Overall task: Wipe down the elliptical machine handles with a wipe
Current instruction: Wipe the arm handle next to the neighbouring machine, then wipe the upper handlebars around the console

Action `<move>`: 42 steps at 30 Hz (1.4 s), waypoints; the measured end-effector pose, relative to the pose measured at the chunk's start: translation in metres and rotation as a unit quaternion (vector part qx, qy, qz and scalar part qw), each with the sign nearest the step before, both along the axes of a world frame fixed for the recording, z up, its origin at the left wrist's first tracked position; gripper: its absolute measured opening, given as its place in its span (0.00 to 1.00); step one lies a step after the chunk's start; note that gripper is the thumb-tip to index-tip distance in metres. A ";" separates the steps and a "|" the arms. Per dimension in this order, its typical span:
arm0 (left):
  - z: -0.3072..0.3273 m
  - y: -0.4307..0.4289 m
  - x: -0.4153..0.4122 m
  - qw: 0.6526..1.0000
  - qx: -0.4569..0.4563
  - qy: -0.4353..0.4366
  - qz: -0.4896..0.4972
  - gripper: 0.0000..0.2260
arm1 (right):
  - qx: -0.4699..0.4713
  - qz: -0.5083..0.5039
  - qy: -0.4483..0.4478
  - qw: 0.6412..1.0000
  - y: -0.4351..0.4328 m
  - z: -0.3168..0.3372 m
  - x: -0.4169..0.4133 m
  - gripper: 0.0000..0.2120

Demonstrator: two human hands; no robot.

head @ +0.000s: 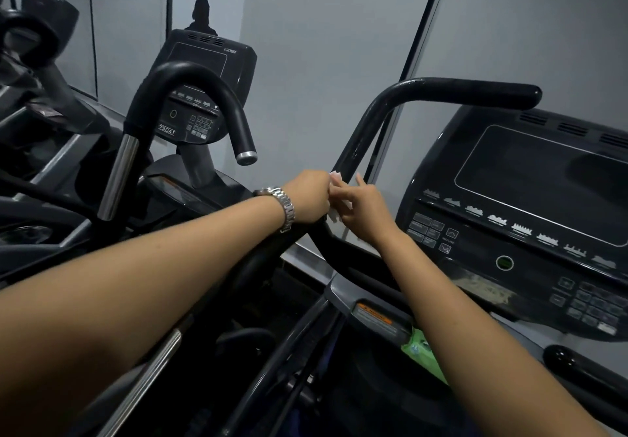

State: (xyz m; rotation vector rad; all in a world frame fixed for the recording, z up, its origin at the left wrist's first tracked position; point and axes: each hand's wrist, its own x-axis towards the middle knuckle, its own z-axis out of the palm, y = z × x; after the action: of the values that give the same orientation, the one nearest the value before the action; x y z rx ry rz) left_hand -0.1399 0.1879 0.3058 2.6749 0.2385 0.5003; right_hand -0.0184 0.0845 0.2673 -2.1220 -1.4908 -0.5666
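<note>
A black curved elliptical handle [370, 120] rises in the middle of the head view and bends right to a rounded end. My left hand [307, 195], with a metal watch on its wrist, is closed around the lower part of this handle with a white wipe [336, 195] under its fingers. My right hand [365, 207] meets it from the right and pinches the same wipe, index finger stretched toward the handle. Most of the wipe is hidden between the two hands.
The machine's console [530, 212] with a dark screen and keypad fills the right. A green wipe packet [421, 355] lies below my right forearm. A second elliptical with a hooked handle [204, 86] and console [200, 96] stands at left. Grey wall panels behind.
</note>
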 end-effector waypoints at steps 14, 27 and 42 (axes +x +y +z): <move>-0.006 -0.008 0.024 0.979 0.161 -0.052 0.116 0.17 | -0.151 -0.205 0.076 0.964 -0.098 -0.007 -0.039 0.13; 0.003 -0.004 0.052 0.985 0.106 -0.053 0.126 0.16 | -0.190 -0.194 0.013 0.962 -0.097 -0.016 -0.023 0.06; 0.006 0.002 0.064 0.983 0.079 -0.075 0.149 0.18 | -0.181 -0.170 -0.022 0.968 -0.103 -0.021 -0.024 0.08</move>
State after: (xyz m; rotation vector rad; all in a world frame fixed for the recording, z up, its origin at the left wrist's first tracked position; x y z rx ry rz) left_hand -0.0754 0.1898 0.3116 2.7499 0.5809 0.8415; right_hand -0.0427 -0.0185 0.2463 -2.6957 -1.3404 -0.4868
